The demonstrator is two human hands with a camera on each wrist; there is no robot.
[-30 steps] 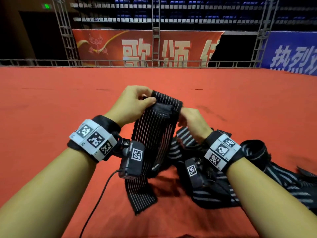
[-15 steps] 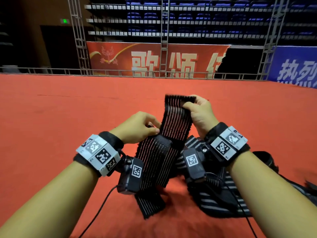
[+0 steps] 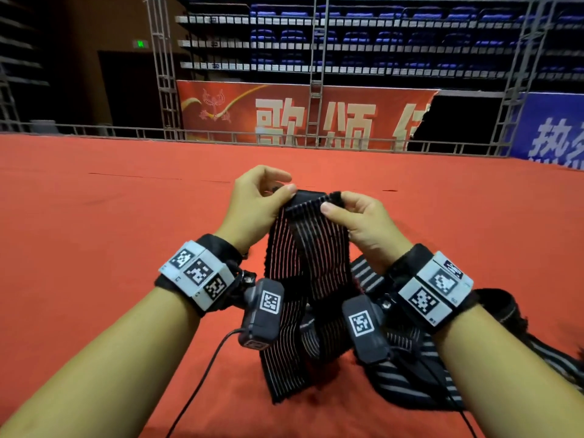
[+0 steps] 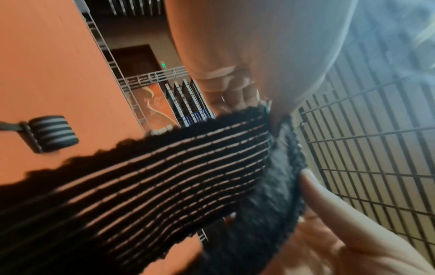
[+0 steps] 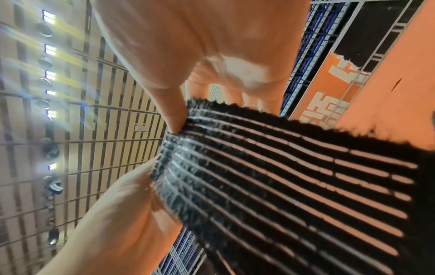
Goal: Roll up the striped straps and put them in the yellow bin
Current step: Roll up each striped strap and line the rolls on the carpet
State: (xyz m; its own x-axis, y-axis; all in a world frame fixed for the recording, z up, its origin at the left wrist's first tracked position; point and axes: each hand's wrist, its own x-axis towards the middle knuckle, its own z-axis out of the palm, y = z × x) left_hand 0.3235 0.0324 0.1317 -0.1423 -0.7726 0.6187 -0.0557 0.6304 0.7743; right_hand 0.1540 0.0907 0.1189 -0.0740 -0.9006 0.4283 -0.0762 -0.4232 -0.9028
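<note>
Red carpet floor (image 3: 94, 248) | both grips, left hand (image 3: 252, 203) and right hand (image 3: 363, 222), pinch top edge of striped strap (image 3: 309, 263), frame centre | I judge it soft, light, floppy; best held by end corners.

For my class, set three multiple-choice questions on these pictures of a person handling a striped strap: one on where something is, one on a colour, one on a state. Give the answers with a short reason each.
1. Where do the other striped straps lie?
A. On the floor under the person's right forearm
B. Hung on the railing
C. Across the left forearm

2. What colour is the floor covering?
A. Blue
B. Red-orange
C. Green

3. How is the top end of the striped strap held?
A. By the left hand alone
B. It lies loose on the floor
C. Pinched by the left hand and the right hand

Answers:
1 A: the head view shows the pile low on the right, below the right wrist.
2 B: the carpet reads red-orange in every view.
3 C: a thumb and fingers of each hand grip the top edge, while the rest hangs down.
</note>
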